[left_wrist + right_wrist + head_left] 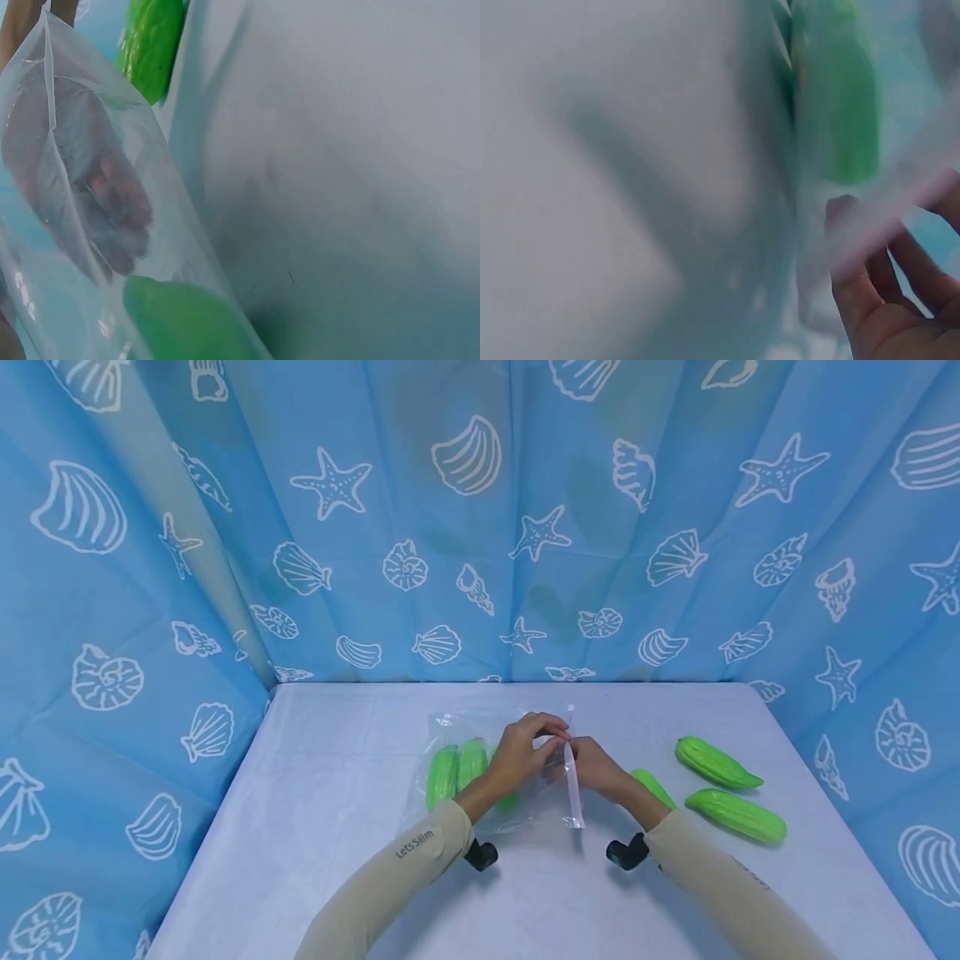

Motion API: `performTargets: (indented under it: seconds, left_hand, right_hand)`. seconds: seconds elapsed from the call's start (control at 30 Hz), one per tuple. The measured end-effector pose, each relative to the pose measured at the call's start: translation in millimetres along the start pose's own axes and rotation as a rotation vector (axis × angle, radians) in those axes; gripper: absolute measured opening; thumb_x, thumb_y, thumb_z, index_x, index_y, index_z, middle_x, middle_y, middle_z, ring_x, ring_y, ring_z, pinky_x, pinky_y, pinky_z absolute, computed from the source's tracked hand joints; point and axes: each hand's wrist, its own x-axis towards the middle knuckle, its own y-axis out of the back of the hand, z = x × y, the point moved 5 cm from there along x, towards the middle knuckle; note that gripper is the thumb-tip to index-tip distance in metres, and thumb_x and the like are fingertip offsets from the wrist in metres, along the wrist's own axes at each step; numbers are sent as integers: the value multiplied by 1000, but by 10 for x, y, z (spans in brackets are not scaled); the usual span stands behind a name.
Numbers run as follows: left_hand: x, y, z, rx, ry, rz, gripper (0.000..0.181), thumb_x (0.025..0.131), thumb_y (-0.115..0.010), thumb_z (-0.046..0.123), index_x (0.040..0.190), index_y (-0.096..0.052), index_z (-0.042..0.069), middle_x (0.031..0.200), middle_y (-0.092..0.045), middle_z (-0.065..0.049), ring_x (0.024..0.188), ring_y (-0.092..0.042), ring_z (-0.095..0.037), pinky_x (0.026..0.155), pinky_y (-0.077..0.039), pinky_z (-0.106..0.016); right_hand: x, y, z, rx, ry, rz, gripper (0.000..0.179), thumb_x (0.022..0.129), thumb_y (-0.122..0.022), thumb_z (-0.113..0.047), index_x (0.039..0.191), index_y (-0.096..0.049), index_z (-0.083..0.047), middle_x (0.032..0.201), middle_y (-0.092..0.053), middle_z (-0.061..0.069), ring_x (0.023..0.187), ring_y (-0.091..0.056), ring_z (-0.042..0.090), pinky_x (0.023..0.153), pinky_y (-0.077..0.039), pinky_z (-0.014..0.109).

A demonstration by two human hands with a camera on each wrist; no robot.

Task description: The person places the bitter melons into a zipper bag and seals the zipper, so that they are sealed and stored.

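A clear zip bag (540,814) lies on the table with several green, ridged, cucumber-like vegetables in it, such as the one at its left end (442,777). My left hand (517,752) pinches the upper part of the bag's mouth, beside the pale zip strip (573,789). Past that strip reach the fingers of my right hand (600,770). Through the plastic, the left wrist view shows this right hand (112,202) with loosely extended fingers, holding nothing visible. In the right wrist view the strip crosses over its fingers, near a green vegetable (844,97).
To the right, more green vegetables lie on the white table (330,760): one upper (716,762), one lower (737,816), and one partly hidden by the right forearm (651,785). Blue shell-patterned curtains (465,527) surround the table. Black wrist devices (626,852) hang under the wrists.
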Motion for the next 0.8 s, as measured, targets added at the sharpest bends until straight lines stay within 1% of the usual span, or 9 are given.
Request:
performTargets:
  seconds: [0.07,0.13,0.23,0.3,0.37,0.5,0.6,0.7,0.8]
  left_hand:
    - [7,-3,-6,2,-7,0,20,93,-66,11,113,-65,13,102,-67,4,105,-59,-5,96,-45,-19]
    - [12,-4,-14,-1,-14,2,21,93,-67,11,113,-65,13,101,-67,4,104,-59,-6,95,-46,-19]
    - [18,-15,-26,6,-21,4,21,92,-67,12,113,-64,13,101,-68,5,103,-59,-5,95,-46,-18]
    - [19,-20,-26,6,-27,7,20,92,-67,12,112,-65,12,100,-68,5,102,-60,-5,94,-46,-18]
    - [13,-23,-29,11,-29,10,20,92,-67,12,112,-65,12,100,-68,5,101,-60,-4,94,-46,-18]
    - [5,-25,-31,15,-30,12,19,92,-67,12,111,-65,12,100,-68,4,99,-61,-5,94,-46,-18]
    - [4,-22,-30,3,-29,12,19,92,-68,11,111,-65,11,99,-68,4,99,-61,-5,94,-46,-18]
    - [5,-19,-32,-6,-29,11,19,92,-68,11,111,-66,11,99,-67,5,99,-60,-3,94,-46,-17]
    - [8,-16,-23,-13,-35,9,19,92,-68,10,111,-66,10,99,-67,4,99,-61,-3,93,-46,-16]
  right_hand:
    - [-16,103,5,-45,8,-4,39,86,-73,-18,121,-65,-2,107,-68,9,94,-62,25,86,-54,43]
    - [-49,212,3,-103,41,-13,38,87,-73,-18,121,-65,-4,109,-68,8,94,-62,24,83,-56,39]
    - [-109,382,18,-210,95,-23,35,88,-73,-17,120,-66,-5,112,-67,9,96,-63,23,81,-56,37]
    - [-148,493,36,-294,119,-24,34,88,-73,-17,119,-66,-5,113,-67,10,97,-64,23,82,-56,39]
    - [-181,601,73,-377,125,-5,33,88,-73,-15,119,-66,-5,113,-67,11,97,-63,24,84,-55,42]
    - [-239,828,172,-549,136,59,38,87,-72,-13,123,-64,-4,116,-65,14,103,-61,30,88,-53,48]
    - [-306,1020,251,-669,140,110,43,86,-73,-12,127,-62,-5,122,-61,17,113,-55,35,95,-47,54]
    - [-396,1225,344,-746,121,139,49,85,-74,-11,131,-59,-4,128,-55,21,122,-47,41,100,-40,59]
    - [-487,1417,470,-766,62,149,52,85,-71,-9,134,-55,-3,132,-50,25,125,-42,45,101,-37,62]
